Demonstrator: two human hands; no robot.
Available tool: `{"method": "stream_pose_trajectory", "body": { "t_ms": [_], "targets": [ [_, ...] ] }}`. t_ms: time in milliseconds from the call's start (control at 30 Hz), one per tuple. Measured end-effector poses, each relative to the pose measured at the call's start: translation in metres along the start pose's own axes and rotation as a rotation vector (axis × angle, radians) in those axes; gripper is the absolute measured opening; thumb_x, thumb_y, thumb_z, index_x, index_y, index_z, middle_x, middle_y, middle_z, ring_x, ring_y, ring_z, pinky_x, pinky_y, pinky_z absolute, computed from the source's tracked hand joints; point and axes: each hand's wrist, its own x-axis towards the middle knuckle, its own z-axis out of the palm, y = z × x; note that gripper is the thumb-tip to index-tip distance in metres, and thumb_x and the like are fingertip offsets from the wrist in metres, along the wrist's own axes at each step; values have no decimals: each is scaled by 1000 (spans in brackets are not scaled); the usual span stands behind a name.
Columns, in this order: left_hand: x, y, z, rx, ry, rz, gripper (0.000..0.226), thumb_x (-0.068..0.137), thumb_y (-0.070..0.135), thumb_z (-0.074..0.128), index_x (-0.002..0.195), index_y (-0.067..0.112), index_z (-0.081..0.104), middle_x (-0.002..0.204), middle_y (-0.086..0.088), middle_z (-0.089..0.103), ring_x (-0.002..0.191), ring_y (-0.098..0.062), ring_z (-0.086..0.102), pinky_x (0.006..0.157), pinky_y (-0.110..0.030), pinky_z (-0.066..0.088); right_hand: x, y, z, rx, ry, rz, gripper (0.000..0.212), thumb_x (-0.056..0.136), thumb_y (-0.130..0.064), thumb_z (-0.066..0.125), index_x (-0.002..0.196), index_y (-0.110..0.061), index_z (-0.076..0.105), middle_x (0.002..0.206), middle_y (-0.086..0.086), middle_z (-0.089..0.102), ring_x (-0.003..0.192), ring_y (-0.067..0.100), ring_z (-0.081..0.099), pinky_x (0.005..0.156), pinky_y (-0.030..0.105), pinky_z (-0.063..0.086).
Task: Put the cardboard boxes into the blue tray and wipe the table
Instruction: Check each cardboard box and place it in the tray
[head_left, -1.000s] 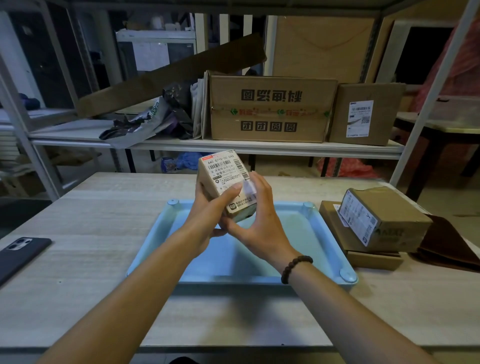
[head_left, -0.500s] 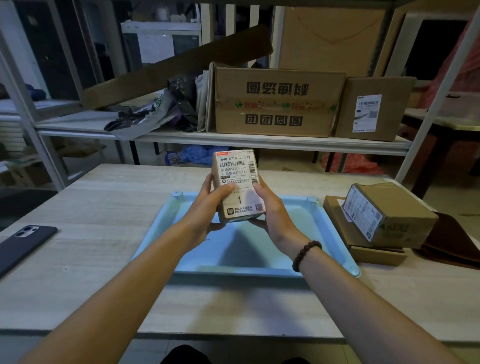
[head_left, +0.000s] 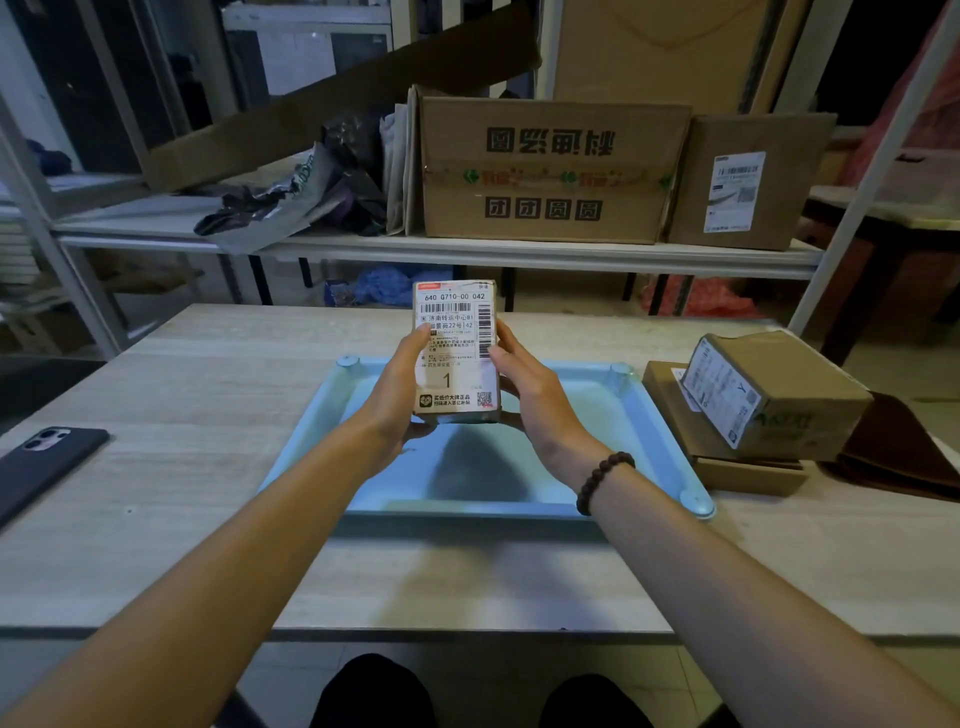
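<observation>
A small cardboard box (head_left: 456, 358) with a white shipping label facing me is held upright just above the middle of the blue tray (head_left: 649, 431). My left hand (head_left: 397, 389) grips its left side and my right hand (head_left: 530, 395) grips its right side. The box casts a dark shadow on the tray floor. Right of the tray, another labelled cardboard box (head_left: 774, 395) lies on top of a flat cardboard box (head_left: 727, 457) on the table. A dark brown cloth (head_left: 904, 452) lies at the table's right edge beside that stack.
A black phone (head_left: 47, 462) lies on the wooden table (head_left: 182, 415) at the left. Behind the table a metal shelf (head_left: 519, 249) carries large cartons, crumpled bags and a long cardboard strip. Shelf posts rise at both sides.
Both hands turned the tilted box upright with its label square to me and lowered it closer to the tray. The camera moved slightly nearer.
</observation>
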Motion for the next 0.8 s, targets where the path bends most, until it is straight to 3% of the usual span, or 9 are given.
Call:
{"method": "stream_pose_trajectory", "body": {
  "t_ms": [133,400,567,800],
  "targets": [
    [-2,0,1,4,1,-3,54,97,61,34,126,26,62,110,-9,73,97,-25,64,85,-39,47,-1,1,1,6,15,16,41,107,-32,42,147,-39,49,136,-11,66,119,9,63,104,41,53],
    [-6,-2,4,20,15,-26,52,98,59,33,127,25,60,107,-8,73,99,-25,65,88,-42,47,-1,6,-1,4,14,31,38,107,-35,41,142,-43,52,125,-17,68,111,6,65,95,35,56],
    [-9,-2,2,28,10,-42,47,98,59,34,121,28,61,105,-6,73,101,-25,64,95,-46,46,1,11,2,18,28,64,27,106,-38,42,120,-55,59,110,-25,72,112,11,65,103,45,52],
    [-9,-3,5,42,-2,-60,48,98,59,34,124,28,60,110,-7,72,106,-26,63,98,-49,45,4,12,1,17,39,79,26,105,-42,43,120,-52,61,113,-20,73,112,15,66,107,48,49]
  ]
}}
